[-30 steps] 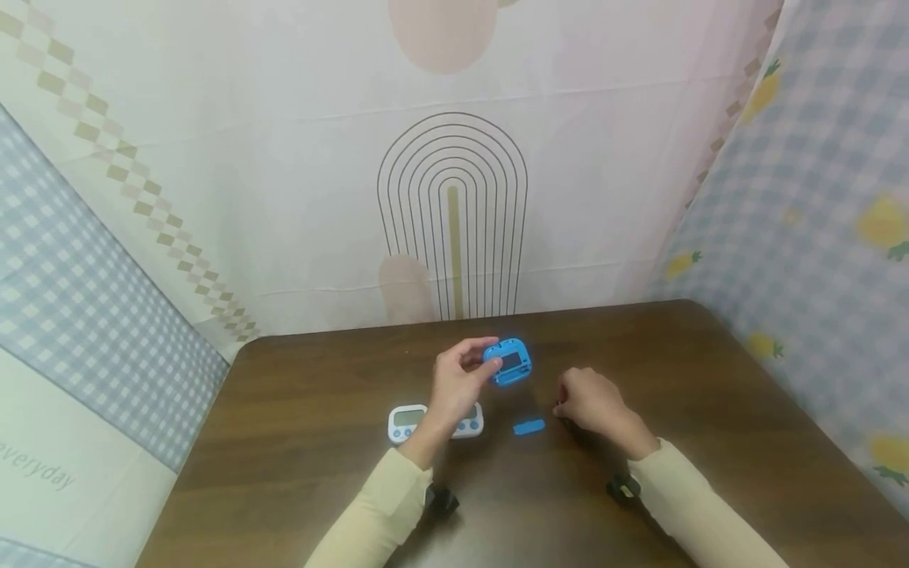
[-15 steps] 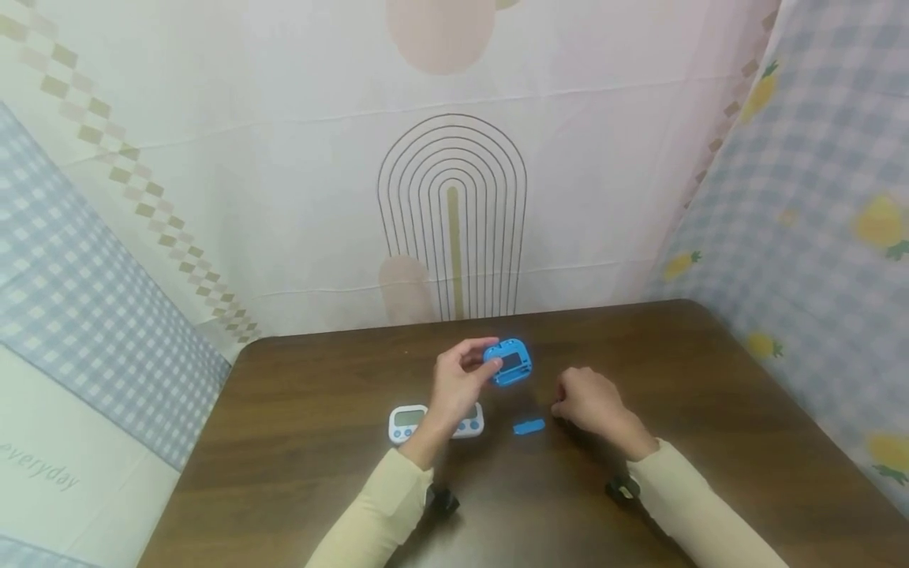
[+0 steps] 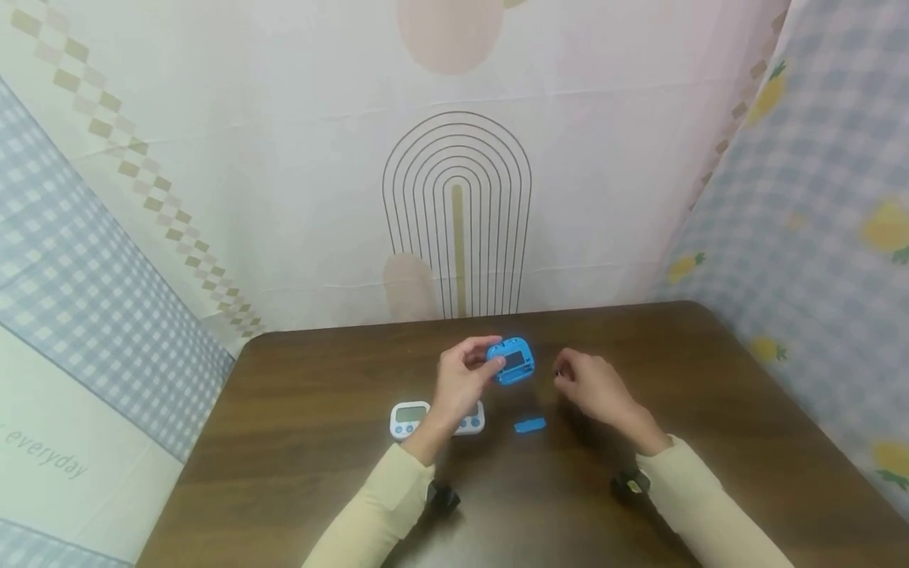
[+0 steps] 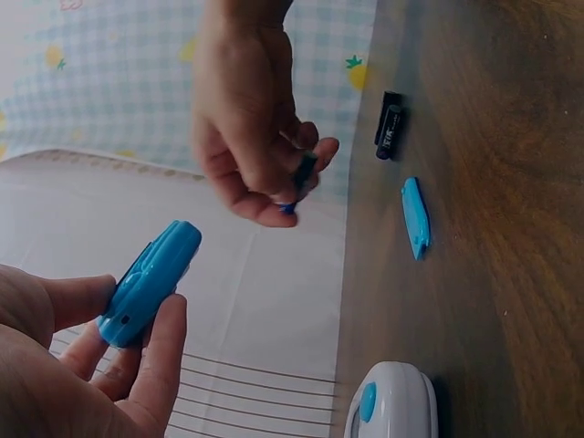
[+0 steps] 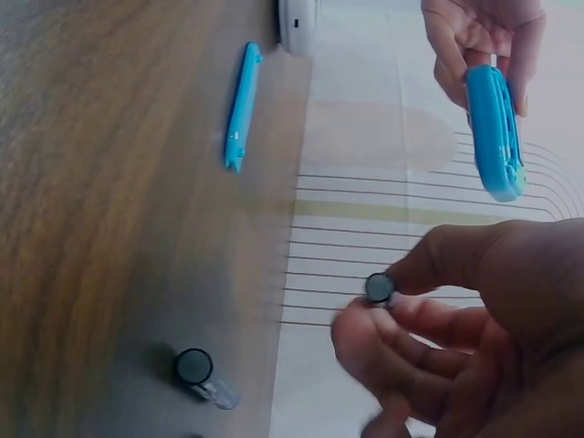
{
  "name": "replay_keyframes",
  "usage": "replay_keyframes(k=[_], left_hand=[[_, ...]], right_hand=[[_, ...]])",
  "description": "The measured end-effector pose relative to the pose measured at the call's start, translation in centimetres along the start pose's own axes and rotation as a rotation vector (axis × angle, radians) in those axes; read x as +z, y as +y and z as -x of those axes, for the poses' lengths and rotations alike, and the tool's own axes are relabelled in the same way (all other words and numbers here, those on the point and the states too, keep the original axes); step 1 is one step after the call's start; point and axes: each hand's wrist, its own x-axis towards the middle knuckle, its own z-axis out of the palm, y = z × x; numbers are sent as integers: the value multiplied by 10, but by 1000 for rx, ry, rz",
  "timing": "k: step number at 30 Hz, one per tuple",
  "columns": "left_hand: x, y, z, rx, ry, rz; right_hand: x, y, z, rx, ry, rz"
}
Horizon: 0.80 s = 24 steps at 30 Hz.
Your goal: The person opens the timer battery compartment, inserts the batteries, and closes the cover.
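Note:
My left hand [image 3: 458,386] holds a blue digital timer [image 3: 519,374] above the table, its back with the open battery compartment turned toward the head camera. In the right wrist view, my right hand [image 5: 456,310] pinches a small dark battery [image 5: 379,288] between thumb and fingers, end toward the camera. The hand is raised over the table, to the right of the timer and apart from it. A slim blue battery cover [image 3: 530,425] lies on the table below and between the hands. Another dark battery [image 4: 389,132] rests on the tabletop beyond the cover in the left wrist view.
White timers with blue buttons [image 3: 409,418] lie on the brown wooden table [image 3: 298,473], partly hidden behind the left wrist. A patterned cloth wall [image 3: 319,197] rises at the back edge, with checked cloth [image 3: 802,237] at the right side.
My right hand has lifted off the tabletop, rising slightly away from beside the blue cover, with the battery between its fingers. The left hand keeps the timer in nearly the same place.

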Motion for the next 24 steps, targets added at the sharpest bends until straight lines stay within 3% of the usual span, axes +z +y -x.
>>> replay_keyframes(k=[9,24], left_hand=[[2,-1,1,-16,-1,24],[1,0,3,-15,9,-2]], right_hand=[[0,-5,-1,-95,29,-236],[-2,-21,4,-100,105,-360]])
